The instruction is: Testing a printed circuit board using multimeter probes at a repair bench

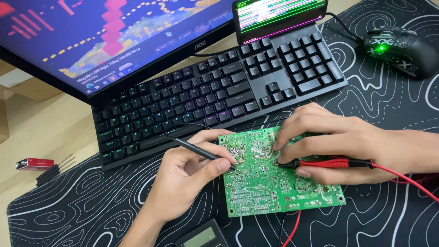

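Observation:
A green circuit board (260,187) lies solder side up on the black patterned desk mat (82,206). My left hand (187,176) grips a thin black test probe (201,151), its tip touching the board near the left-centre. My right hand (338,142) rests across the board's upper right part and holds a red test probe (334,163), whose tip points left onto the board's middle. A red lead (407,179) runs off to the right from that probe.
A black keyboard (219,91) sits just beyond the board, under a monitor (105,36). A phone (279,16) leans at the keyboard's far right. A black mouse (402,50) is at the top right. A meter's corner (201,235) shows at the bottom edge. A small battery (34,163) lies left.

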